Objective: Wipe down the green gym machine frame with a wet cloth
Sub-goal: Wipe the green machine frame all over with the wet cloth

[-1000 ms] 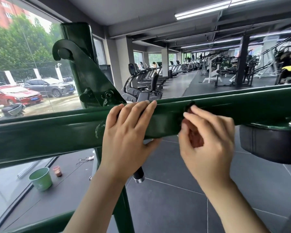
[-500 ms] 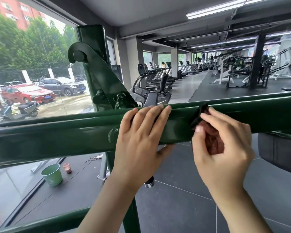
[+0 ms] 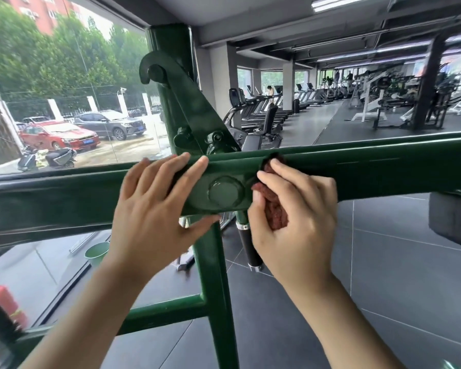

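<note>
A dark green horizontal bar (image 3: 383,171) of the gym machine frame crosses the whole view, joined to a green upright post (image 3: 218,302) by a round bolt cap (image 3: 224,193). My left hand (image 3: 155,209) lies over the bar left of the cap, fingers straight across the top and thumb under the lower edge. My right hand (image 3: 296,225) grips a bunched dark red cloth (image 3: 276,209) and presses it against the bar just right of the cap. Most of the cloth is hidden by my fingers.
A green bucket (image 3: 96,253) stands on the dark floor by the window, below the bar. A grey pad (image 3: 453,219) hangs under the bar at the right. A black handle grip (image 3: 249,246) hangs behind the post. Treadmills and other machines fill the room beyond.
My view has shifted so the bolt cap and post now sit between my hands. My left hand has slid left along the bar; the cloth hand sits beside the cap.
</note>
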### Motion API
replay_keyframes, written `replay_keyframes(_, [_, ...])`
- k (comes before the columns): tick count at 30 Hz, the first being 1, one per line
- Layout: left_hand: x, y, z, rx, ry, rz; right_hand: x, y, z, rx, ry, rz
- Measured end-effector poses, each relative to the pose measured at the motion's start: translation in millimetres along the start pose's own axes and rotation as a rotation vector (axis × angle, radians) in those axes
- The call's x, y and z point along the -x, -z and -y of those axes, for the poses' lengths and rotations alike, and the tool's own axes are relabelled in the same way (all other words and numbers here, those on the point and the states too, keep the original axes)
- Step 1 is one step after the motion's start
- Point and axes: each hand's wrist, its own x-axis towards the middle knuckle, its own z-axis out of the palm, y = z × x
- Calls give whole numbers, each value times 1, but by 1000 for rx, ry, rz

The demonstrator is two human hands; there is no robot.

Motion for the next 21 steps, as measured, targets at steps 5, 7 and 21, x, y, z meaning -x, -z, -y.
replay_keyframes(5, [10,4,17,-14,-12,6,7,-25,45,-54,34,80])
replay_keyframes(7, [9,2,17,20,-8,-15,4,-26,43,-30,145,127])
replay_keyframes(21, [10,-8,20,174,25,-92,8,-33,55,-1,146,85])
